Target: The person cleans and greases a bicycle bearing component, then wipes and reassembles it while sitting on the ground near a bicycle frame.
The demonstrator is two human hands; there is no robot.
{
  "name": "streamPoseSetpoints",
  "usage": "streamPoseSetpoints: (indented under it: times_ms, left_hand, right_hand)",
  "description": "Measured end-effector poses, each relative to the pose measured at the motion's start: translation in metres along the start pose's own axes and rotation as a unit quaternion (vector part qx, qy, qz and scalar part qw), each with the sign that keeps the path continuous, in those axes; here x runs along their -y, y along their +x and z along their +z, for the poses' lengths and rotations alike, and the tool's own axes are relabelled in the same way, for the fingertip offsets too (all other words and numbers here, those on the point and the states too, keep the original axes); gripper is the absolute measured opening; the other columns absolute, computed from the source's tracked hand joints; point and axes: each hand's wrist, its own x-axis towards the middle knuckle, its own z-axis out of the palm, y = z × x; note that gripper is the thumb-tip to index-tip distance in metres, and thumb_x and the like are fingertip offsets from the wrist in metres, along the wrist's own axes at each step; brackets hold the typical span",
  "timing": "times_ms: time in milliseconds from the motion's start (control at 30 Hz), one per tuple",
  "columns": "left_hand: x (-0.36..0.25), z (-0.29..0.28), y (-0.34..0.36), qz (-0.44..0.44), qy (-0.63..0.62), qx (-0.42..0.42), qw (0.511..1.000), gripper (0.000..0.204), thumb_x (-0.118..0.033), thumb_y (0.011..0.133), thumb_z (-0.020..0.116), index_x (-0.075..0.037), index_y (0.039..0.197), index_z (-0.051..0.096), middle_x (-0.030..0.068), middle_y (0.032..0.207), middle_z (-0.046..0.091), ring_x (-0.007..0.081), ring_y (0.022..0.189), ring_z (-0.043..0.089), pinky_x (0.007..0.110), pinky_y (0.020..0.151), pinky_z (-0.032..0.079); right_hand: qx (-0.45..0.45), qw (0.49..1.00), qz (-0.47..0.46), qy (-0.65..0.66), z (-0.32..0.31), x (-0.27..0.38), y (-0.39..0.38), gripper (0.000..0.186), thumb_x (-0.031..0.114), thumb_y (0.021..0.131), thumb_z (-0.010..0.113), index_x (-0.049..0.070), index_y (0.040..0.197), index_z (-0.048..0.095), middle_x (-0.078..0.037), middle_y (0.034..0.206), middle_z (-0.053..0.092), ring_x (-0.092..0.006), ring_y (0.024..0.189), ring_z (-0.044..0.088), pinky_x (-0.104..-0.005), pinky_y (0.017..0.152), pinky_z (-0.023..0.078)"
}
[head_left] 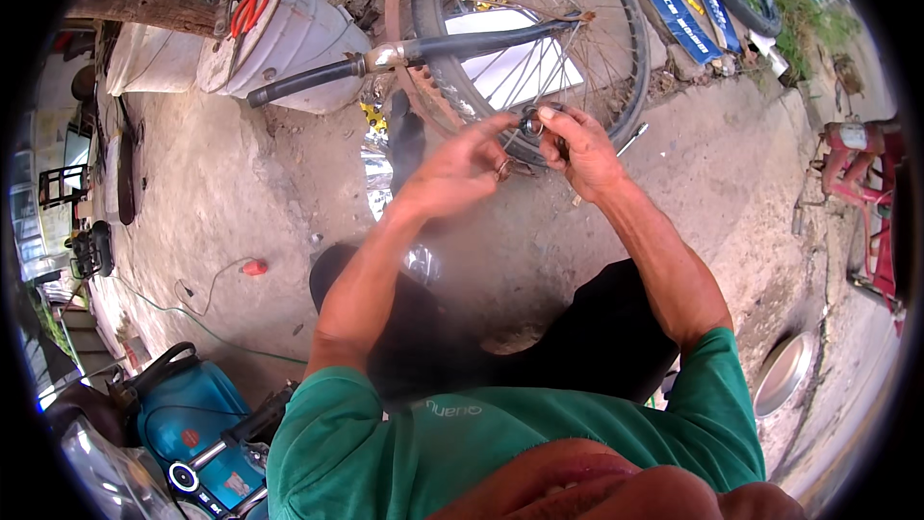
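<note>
A small dark, rounded metal part (531,122) is held at the hub of a bicycle wheel (616,48), pinched between the fingertips of both hands. It looks like a nut or cone on the axle — too small and too shaded to be told for certain. The right hand (582,149) is closed on it from the right, thumb and forefinger pressed on its upper edge. The left hand (457,169) is brought in from the left; its fingers (496,125) are narrowed to a pinch that touches the same part, and a small brownish ring-like piece (503,169) is seen just beneath them.

The wheel is stood upright on the concrete floor (241,202), its black tyre worn, its thin spokes shining and a rusty rim-like hoop laid against its left side. A dark frame tube (385,60) with a bare metal joint is run across in front of the wheel. A white bucket (289,48) is set behind, well apart from the hands — as is a round metal basin (782,374) at the lower right. A blue machine (192,424) is seen at the lower left.
</note>
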Motion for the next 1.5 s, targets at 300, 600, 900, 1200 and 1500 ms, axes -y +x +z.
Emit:
streamPoseSetpoints:
  times_ms: [300,600,900,1200,1500]
  left_hand:
    - [-0.006,0.01,-0.001,-0.036,-0.015,0.017,0.999,0.075,-0.002,0.072,0.053,-0.002,0.146,0.04,0.0044,0.089,0.058,0.0167,0.088,0.057,0.031,0.082,0.046]
    - [-0.001,0.007,-0.004,-0.038,-0.23,0.025,0.972,0.079,-0.007,0.071,0.058,-0.003,0.147,0.039,0.0075,0.092,0.06,0.0175,0.089,0.056,0.033,0.084,0.043]
    - [0.009,0.011,0.001,-0.023,-0.118,-0.011,0.993,0.084,-0.001,0.071,0.053,-0.001,0.152,0.031,0.0073,0.091,0.059,0.0179,0.09,0.057,0.034,0.087,0.046]
    - [0.0,0.019,-0.001,-0.034,-0.173,0.073,0.982,0.082,-0.003,0.07,0.055,-0.002,0.15,0.034,0.0069,0.09,0.06,0.0175,0.091,0.057,0.033,0.085,0.044]
    - [0.0,0.017,0.001,-0.036,-0.194,-0.001,0.98,0.084,-0.004,0.071,0.058,-0.008,0.151,0.035,0.0075,0.09,0.06,0.018,0.089,0.057,0.033,0.085,0.043]
  right_hand:
    - [-0.024,1.0,-0.013,-0.016,0.0,0.002,-0.002,0.027,0.032,0.09,0.07,0.007,0.095,0.063,0.004,0.067,0.049,-0.0067,0.058,0.044,-0.0232,0.052,0.03]
    - [-0.006,0.999,0.006,0.04,-0.006,-0.001,0.002,0.035,0.029,0.092,0.068,0.003,0.114,0.062,0.002,0.09,0.059,-0.0057,0.061,0.043,-0.0231,0.053,0.032]
    - [0.016,0.998,0.004,0.062,0.003,0.005,-0.002,0.04,0.028,0.089,0.071,0.005,0.12,0.062,0.005,0.075,0.05,-0.0047,0.062,0.043,-0.021,0.055,0.032]
    - [-0.028,0.999,-0.006,0.037,-0.002,0.001,0.005,0.034,0.026,0.092,0.068,0.005,0.117,0.062,0.005,0.078,0.051,-0.0054,0.061,0.041,-0.0224,0.054,0.03]
    - [0.022,0.994,0.013,0.108,-0.008,0.011,0.001,0.027,0.027,0.091,0.068,0.009,0.11,0.064,0.006,0.083,0.056,-0.005,0.062,0.045,-0.0222,0.053,0.031]
